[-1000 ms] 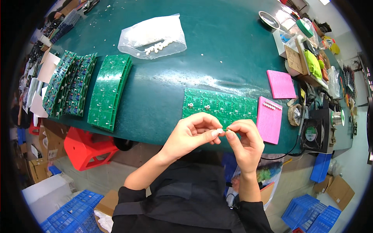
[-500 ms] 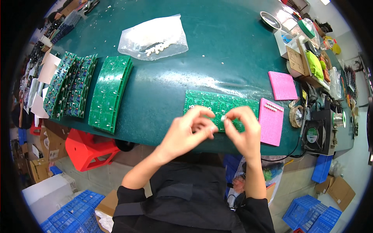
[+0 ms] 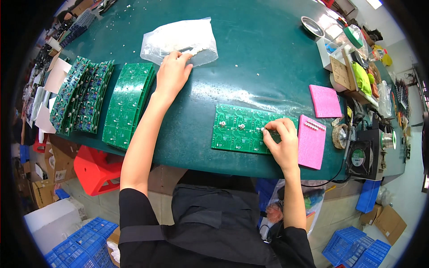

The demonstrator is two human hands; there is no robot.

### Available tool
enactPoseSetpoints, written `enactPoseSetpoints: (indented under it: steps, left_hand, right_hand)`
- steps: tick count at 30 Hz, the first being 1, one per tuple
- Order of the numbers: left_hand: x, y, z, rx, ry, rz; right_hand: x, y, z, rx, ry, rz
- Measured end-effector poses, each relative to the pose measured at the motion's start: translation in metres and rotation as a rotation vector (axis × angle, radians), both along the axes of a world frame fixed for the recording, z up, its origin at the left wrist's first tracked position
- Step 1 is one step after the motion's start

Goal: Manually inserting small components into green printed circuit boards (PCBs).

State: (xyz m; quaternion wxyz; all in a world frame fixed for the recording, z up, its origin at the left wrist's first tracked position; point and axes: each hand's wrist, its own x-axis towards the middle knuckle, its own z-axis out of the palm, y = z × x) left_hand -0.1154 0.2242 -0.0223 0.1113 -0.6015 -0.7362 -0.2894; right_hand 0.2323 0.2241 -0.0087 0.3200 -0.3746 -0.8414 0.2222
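Since the earlier frames: hands parted; left hand (image 3: 172, 73) gone from the near board out to the clear plastic bag (image 3: 179, 40) at full reach, right hand (image 3: 280, 143) kept down on the green circuit board (image 3: 243, 129).

Right hand: curled, fingertips pinched on a small white part at the board's right portion, pressed to the surface. Board flat on the green table (image 3: 250, 58), close to the near edge, directly under and left of that hand. Two small white round parts seated left of the fingertips. Pink foam pad (image 3: 311, 140) touching or just beside the board's right edge, just right of the hand, a row of small white parts along its top.

Left hand: fingers loosely spread, tips on the bag's near edge; whether anything is pinched, cannot tell. Bag translucent, holding small white parts, a few loose ones scattered right of it.

Open tabletop between the two hands and beyond the board. Left of the left forearm: stacked green boards (image 3: 129, 105), near, then more populated boards (image 3: 80, 98) further left. Right of the right hand: small fan (image 3: 357, 156) and cluttered items, near the table's end.
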Motion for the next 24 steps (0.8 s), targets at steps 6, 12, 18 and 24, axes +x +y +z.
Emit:
enactPoseSetpoints:
  steps: [6, 12, 18, 24]
  left_hand:
    - [-0.008, 0.009, -0.013, -0.015, -0.093, -0.021]
    - [0.006, -0.002, 0.008, 0.050, -0.248, -0.006]
    - [0.032, -0.026, 0.029, 0.065, -0.752, -0.101]
    - [0.079, -0.071, 0.040, -0.054, -1.406, -0.334]
  right_hand:
    - [-0.001, 0.001, 0.000, 0.012, -0.020, 0.001]
    - [-0.004, -0.002, 0.002, 0.056, -0.074, -0.010]
    - [-0.009, -0.006, 0.011, 0.206, -0.199, -0.018]
    - [0.031, 0.014, 0.024, 0.087, -0.073, -0.190]
